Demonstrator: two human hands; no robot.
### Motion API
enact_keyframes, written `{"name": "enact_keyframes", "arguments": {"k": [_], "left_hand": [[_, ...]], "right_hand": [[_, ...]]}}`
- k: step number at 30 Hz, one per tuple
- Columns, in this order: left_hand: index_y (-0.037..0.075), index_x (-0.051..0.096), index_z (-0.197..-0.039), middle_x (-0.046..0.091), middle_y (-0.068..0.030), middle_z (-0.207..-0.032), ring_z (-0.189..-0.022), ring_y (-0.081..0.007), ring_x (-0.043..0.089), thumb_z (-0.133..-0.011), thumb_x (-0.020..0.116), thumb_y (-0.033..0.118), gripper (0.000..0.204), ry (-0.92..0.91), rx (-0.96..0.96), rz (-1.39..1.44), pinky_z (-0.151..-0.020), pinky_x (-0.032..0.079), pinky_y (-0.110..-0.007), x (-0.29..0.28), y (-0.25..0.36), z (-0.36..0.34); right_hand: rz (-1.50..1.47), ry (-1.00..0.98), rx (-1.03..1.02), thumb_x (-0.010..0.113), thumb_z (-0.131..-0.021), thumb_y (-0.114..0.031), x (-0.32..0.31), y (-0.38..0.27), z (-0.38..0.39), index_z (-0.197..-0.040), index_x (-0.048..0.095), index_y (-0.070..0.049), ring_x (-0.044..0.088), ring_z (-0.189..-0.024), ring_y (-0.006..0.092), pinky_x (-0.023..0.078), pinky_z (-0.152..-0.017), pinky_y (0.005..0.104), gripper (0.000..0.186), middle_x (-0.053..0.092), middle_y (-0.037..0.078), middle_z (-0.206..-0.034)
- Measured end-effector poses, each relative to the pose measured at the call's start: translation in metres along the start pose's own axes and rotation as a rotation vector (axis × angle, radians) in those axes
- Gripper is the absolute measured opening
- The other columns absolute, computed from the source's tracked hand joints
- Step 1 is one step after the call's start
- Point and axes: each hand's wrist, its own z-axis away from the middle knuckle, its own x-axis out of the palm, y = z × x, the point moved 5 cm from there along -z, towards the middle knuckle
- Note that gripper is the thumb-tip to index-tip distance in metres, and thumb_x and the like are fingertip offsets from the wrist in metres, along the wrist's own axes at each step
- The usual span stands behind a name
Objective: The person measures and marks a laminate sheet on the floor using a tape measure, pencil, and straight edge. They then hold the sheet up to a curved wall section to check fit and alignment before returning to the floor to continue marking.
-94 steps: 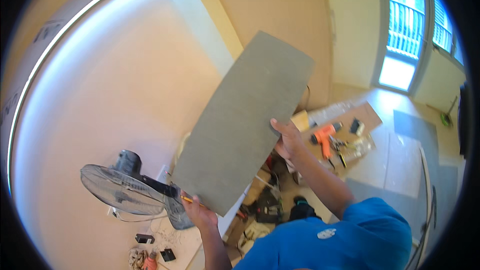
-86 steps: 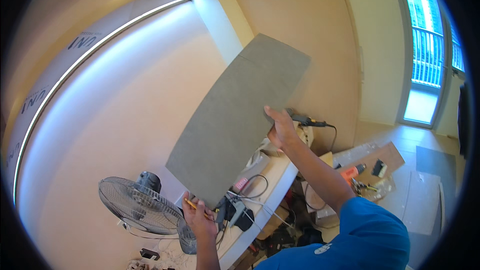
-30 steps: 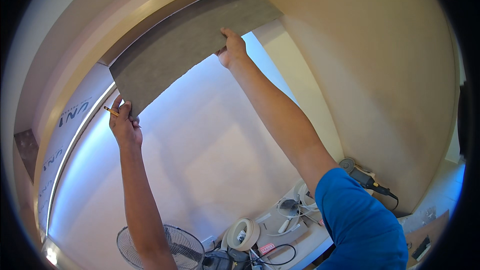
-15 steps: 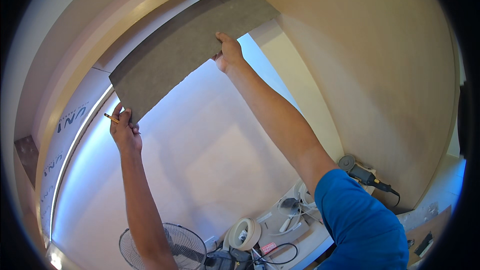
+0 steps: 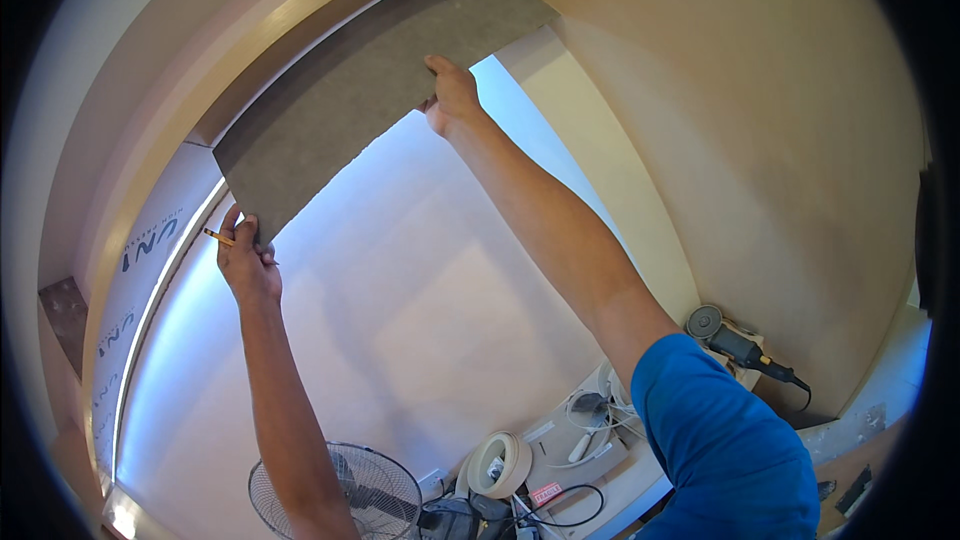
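A dark grey board (image 5: 340,90) is held up overhead at the top of the alcove, beside the curved wooden trim (image 5: 180,110) and just under the recess there. My left hand (image 5: 247,255) grips the board's lower left corner and also has a yellow pencil (image 5: 219,236) between its fingers. Farther right, my right hand (image 5: 450,100) is closed on the board's near, rough edge with the thumb on the face turned toward me. The board's far right end reaches the wooden side wall (image 5: 760,120).
Below are a fan (image 5: 365,470) and a cluttered counter (image 5: 625,480) with tape rolls (image 5: 505,455) and cables. An angle grinder (image 5: 740,350) lies at the right. An LED strip (image 5: 150,325) runs along the left.
Since three seconds ago both hands have raised the board from above the counter to overhead, and the view has tilted up. In the last second it has shifted only slightly.
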Motion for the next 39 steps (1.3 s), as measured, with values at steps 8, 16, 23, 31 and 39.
{"name": "enact_keyframes", "arguments": {"k": [8,16,23,31,39], "left_hand": [[0.001,0.059,-0.128,0.064,-0.0017,-0.086,-0.055,-0.0035,0.044,-0.093,0.069,0.001,0.036,0.004,0.009,0.001,-0.045,0.032,-0.021,-0.004,0.001,-0.006],[0.001,0.06,-0.128,0.063,-0.0008,-0.084,-0.055,-0.0037,0.044,-0.093,0.069,0.001,0.035,0.016,0.0,-0.019,-0.045,0.032,-0.021,-0.003,0.003,-0.005],[0.002,0.06,-0.126,0.062,-0.0008,-0.081,-0.054,-0.0038,0.042,-0.093,0.069,0.001,0.034,0.031,-0.007,-0.035,-0.045,0.031,-0.022,-0.003,0.004,-0.007],[0.001,0.059,-0.13,0.061,0.0002,-0.079,-0.054,-0.0044,0.042,-0.093,0.068,0.003,0.038,0.029,-0.012,-0.112,-0.044,0.031,-0.023,-0.002,0.004,-0.008],[-0.002,0.057,-0.133,0.057,0.0011,-0.076,-0.054,-0.005,0.043,-0.094,0.066,0.002,0.04,0.013,-0.028,-0.182,-0.045,0.031,-0.024,0.0,0.005,-0.009]], "right_hand": [[0.061,-0.004,-0.007,0.066,-0.099,-0.017,0.003,-0.003,0.007,-0.127,0.06,-0.004,0.07,-0.105,0.0271,0.059,-0.08,0.0468,0.031,0.068,0.013,-0.121],[0.062,0.02,-0.023,0.067,-0.099,-0.018,0.001,-0.002,0.007,-0.128,0.06,-0.004,0.07,-0.103,0.0279,0.06,-0.078,0.0474,0.033,0.068,0.013,-0.123],[0.087,-0.029,0.004,0.067,-0.095,-0.018,-0.001,0.002,-0.001,-0.126,0.057,-0.006,0.069,-0.099,0.0269,0.058,-0.074,0.0487,0.035,0.067,0.013,-0.118],[0.085,-0.021,0.021,0.066,-0.099,-0.017,-0.003,0.007,-0.006,-0.128,0.061,-0.005,0.069,-0.109,0.0269,0.059,-0.085,0.0484,0.031,0.068,0.012,-0.125],[0.065,-0.016,-0.006,0.068,-0.097,-0.017,-0.003,0.007,-0.005,-0.125,0.061,-0.005,0.07,-0.105,0.0265,0.059,-0.081,0.048,0.032,0.069,0.012,-0.12]]}}
